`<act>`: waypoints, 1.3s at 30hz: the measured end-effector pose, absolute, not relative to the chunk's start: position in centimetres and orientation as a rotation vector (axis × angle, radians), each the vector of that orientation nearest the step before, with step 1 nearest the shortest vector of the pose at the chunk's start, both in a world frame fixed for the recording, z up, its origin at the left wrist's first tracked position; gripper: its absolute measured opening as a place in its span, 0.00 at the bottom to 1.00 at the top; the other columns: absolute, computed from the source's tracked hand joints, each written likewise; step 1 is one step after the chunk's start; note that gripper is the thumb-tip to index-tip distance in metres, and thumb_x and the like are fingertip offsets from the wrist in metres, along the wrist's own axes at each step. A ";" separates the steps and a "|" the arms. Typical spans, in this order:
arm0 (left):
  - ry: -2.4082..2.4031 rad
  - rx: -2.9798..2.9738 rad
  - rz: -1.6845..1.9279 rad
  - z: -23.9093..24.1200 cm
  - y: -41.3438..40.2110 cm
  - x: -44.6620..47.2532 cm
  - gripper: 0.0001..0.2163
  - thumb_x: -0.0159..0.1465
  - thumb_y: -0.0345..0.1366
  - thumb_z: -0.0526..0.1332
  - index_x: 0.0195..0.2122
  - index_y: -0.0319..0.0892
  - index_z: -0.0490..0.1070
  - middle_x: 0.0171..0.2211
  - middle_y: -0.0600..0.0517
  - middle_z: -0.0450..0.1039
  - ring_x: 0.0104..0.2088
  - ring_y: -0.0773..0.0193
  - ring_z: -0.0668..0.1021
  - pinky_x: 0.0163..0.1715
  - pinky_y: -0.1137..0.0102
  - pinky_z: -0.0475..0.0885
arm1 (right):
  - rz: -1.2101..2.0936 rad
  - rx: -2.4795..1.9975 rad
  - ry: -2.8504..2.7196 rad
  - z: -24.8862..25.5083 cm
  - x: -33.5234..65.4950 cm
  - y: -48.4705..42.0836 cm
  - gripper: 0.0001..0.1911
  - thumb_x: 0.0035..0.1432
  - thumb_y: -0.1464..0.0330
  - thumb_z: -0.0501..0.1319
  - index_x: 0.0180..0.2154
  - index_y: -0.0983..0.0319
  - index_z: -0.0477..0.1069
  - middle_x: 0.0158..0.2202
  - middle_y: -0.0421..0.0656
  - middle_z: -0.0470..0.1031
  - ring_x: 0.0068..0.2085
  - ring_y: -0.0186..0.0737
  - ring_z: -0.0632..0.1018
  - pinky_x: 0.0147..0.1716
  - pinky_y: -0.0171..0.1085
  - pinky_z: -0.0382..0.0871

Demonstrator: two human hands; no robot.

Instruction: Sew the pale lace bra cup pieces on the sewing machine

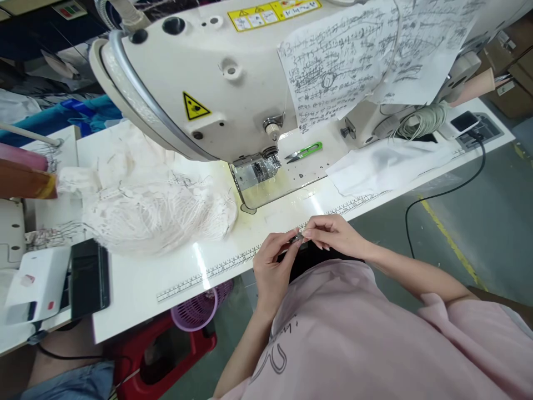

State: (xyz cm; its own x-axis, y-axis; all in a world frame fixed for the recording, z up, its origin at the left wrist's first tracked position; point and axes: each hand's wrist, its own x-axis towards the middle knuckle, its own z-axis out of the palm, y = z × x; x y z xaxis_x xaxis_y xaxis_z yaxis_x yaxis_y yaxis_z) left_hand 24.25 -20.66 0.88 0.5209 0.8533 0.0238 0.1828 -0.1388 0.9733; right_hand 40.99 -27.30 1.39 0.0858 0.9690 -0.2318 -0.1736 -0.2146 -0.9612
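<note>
My left hand (272, 266) and my right hand (333, 233) meet at the front edge of the white sewing table (166, 278). Both pinch a small dark metal part (297, 238) between their fingertips; it is too small to name. The hands hover just over the ruler strip (216, 270) along the table edge. The sewing machine (200, 83) stands behind them, its needle plate (256, 172) a hand's length beyond my fingers.
A heap of white lace fabric (154, 214) lies left of the needle. Green thread snips (306, 151) and a white cloth (383, 164) lie right of it. A black phone (89, 278) sits at the left. A purple basket (200, 308) and a red stool (166, 355) stand under the table.
</note>
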 end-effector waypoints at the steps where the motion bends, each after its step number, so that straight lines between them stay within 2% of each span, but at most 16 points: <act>1: 0.897 1.622 0.734 0.9 -20.7 24.2 0.09 0.60 0.36 0.67 0.43 0.49 0.79 0.36 0.53 0.76 0.38 0.66 0.79 0.39 0.70 0.78 | 1.309 -1.347 -0.949 1.5 41.1 -27.3 0.19 0.59 0.52 0.61 0.29 0.61 0.71 0.19 0.34 0.65 0.21 0.29 0.66 0.22 0.31 0.57; 8: 0.902 1.469 0.685 1.0 -20.7 24.2 0.09 0.58 0.35 0.69 0.41 0.47 0.79 0.37 0.54 0.76 0.39 0.66 0.79 0.41 0.71 0.77 | 1.088 -1.568 -1.209 2.2 41.3 -27.1 0.13 0.63 0.61 0.56 0.29 0.61 0.70 0.20 0.34 0.66 0.23 0.30 0.65 0.24 0.32 0.54; 12: 0.938 1.442 0.608 1.0 -20.6 24.1 0.08 0.58 0.36 0.69 0.39 0.44 0.77 0.36 0.52 0.77 0.37 0.66 0.79 0.40 0.71 0.77 | 0.989 -1.579 -1.295 2.3 41.2 -27.1 0.14 0.64 0.63 0.55 0.27 0.60 0.69 0.22 0.35 0.67 0.24 0.30 0.64 0.25 0.32 0.53; 18: 0.830 1.335 0.479 1.3 -20.4 23.9 0.17 0.55 0.34 0.71 0.42 0.44 0.67 0.33 0.54 0.76 0.36 0.64 0.81 0.39 0.69 0.78 | 0.917 -1.583 -1.227 1.9 41.7 -27.0 0.14 0.65 0.60 0.55 0.29 0.60 0.69 0.25 0.38 0.69 0.27 0.33 0.67 0.27 0.33 0.56; 22: 0.727 1.439 0.421 1.7 -20.6 23.8 0.16 0.58 0.34 0.69 0.47 0.45 0.72 0.35 0.52 0.78 0.38 0.63 0.81 0.42 0.68 0.78 | 0.874 -1.570 -1.173 1.4 42.0 -26.8 0.14 0.65 0.60 0.55 0.29 0.60 0.69 0.25 0.37 0.69 0.27 0.32 0.67 0.28 0.33 0.57; 27: 0.677 1.626 0.411 2.3 -20.5 23.8 0.09 0.60 0.35 0.67 0.43 0.49 0.79 0.39 0.51 0.79 0.40 0.62 0.80 0.41 0.68 0.77 | 0.935 -1.591 -1.195 1.1 41.9 -26.7 0.14 0.64 0.60 0.56 0.29 0.60 0.70 0.25 0.37 0.69 0.27 0.32 0.66 0.28 0.33 0.56; 39: 0.654 1.727 0.387 2.0 -20.6 23.4 0.10 0.62 0.35 0.66 0.46 0.48 0.78 0.41 0.51 0.80 0.39 0.63 0.81 0.40 0.70 0.78 | 0.869 -1.554 -1.118 1.1 42.4 -26.8 0.14 0.64 0.59 0.56 0.29 0.60 0.68 0.24 0.37 0.67 0.26 0.32 0.67 0.27 0.33 0.57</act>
